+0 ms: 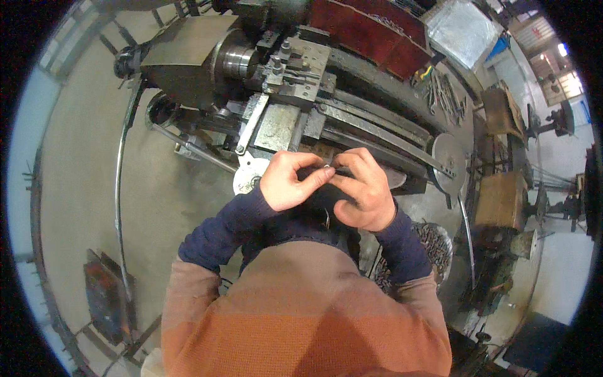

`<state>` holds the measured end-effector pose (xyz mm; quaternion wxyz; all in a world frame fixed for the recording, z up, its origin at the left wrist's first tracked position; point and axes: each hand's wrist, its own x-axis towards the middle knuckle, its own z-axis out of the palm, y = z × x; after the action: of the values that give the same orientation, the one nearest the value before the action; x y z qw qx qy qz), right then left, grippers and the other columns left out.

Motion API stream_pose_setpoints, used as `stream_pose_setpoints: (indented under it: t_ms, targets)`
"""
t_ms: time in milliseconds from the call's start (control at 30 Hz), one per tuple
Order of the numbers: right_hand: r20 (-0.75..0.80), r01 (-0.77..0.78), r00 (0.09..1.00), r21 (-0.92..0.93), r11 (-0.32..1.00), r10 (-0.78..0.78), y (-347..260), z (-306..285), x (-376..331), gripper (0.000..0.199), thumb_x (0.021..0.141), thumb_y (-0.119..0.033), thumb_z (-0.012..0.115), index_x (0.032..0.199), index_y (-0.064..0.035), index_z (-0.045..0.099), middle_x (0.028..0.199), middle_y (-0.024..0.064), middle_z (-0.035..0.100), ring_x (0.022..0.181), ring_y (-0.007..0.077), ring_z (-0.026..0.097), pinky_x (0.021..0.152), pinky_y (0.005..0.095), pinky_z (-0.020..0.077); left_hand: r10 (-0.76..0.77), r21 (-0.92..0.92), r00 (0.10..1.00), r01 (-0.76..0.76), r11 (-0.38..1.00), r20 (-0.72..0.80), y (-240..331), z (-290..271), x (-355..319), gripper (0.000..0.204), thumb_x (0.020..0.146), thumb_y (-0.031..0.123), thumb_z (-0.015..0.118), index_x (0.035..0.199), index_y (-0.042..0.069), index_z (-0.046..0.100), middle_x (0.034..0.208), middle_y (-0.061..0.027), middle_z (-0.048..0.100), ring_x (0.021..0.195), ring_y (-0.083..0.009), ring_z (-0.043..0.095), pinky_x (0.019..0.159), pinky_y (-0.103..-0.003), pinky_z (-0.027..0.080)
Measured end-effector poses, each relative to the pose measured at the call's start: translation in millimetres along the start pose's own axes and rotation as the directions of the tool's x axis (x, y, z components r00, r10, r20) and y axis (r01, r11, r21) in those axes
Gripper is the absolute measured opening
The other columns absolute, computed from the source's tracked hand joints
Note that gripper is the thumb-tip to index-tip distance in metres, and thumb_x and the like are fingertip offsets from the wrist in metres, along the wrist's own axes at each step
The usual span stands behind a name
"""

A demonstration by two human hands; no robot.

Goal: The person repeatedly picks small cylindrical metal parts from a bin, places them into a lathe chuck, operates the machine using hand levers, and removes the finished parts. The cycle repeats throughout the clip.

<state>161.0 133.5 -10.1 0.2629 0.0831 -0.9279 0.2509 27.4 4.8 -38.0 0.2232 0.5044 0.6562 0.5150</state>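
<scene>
Where the metal lathe (pixel 295 94) fills the upper view, its chuck (pixel 239 61) and tool post (pixel 295 69) stand beyond the hands; a bin of metal swarf (pixel 436 242) lies lower right. Left hand (pixel 290 182) and right hand (pixel 364 191), fingers curled, together pinch a small metal part (pixel 329 167) in front of the lathe carriage.

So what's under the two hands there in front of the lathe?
Under the left hand and right hand, the lathe carriage and a pale round handwheel show; their fingers cover most of the small part pinched between.
</scene>
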Motion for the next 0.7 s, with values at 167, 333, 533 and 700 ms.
stream_pose_setpoints:
  t_ms: [167, 333, 533, 700]
  targets:
    - [0.079, 0.008, 0.997, 0.047, 0.999, -0.012, -0.3, 1.9, 18.6, 0.041, 0.047, -0.009, 0.06, 0.088, -0.0008, 0.06, 0.096, 0.0153, 0.051, 0.085, 0.0345, 0.051, 0.07, 0.0405, 0.046, -0.177, -0.28, 0.983, 0.183, 0.942, 0.047, 1.4, -13.8, -3.7, 0.024, 0.085, 0.02, 0.056, 0.082, -0.004, 0.063, 0.068, -0.0084, 0.063, 0.062, -0.0115, 0.058, 0.059, -0.026, 0.045]
    - [0.173, 0.044, 0.983, 0.109, 0.993, -0.062, 7.5, 7.1, 42.3, 0.04, 0.05, -0.011, 0.061, 0.089, -0.0027, 0.061, 0.094, 0.0136, 0.055, 0.079, 0.0315, 0.051, 0.068, 0.0388, 0.0455, -0.222, -0.445, 0.975, 0.208, 0.871, 0.021, -12.4, -29.3, -6.7, 0.024, 0.088, 0.017, 0.052, 0.081, -0.004, 0.062, 0.065, -0.0065, 0.062, 0.06, -0.0106, 0.057, 0.056, -0.024, 0.043]
    - [0.304, 0.163, 0.935, 0.096, 0.982, -0.185, 10.7, 19.1, 90.9, 0.033, 0.053, -0.013, 0.061, 0.085, -0.0043, 0.062, 0.086, 0.0113, 0.056, 0.074, 0.0304, 0.05, 0.066, 0.0392, 0.0434, -0.165, -0.443, 0.981, 0.105, 0.89, -0.1, -29.8, -56.2, -8.7, 0.029, 0.089, 0.022, 0.051, 0.078, -0.002, 0.063, 0.061, -0.0034, 0.06, 0.057, -0.0072, 0.054, 0.054, -0.022, 0.042]
    - [0.334, 0.255, 0.918, -0.081, 0.963, -0.215, 43.2, 34.9, 149.7, 0.031, 0.05, -0.009, 0.062, 0.081, -0.0038, 0.065, 0.09, 0.0129, 0.059, 0.081, 0.0297, 0.053, 0.069, 0.0381, 0.0451, -0.076, 0.286, 0.942, 0.175, 0.942, -0.326, -32.8, -150.1, -36.1, 0.026, 0.085, 0.023, 0.053, 0.095, -0.001, 0.061, 0.073, -0.0159, 0.062, 0.066, -0.0241, 0.063, 0.059, -0.033, 0.047]
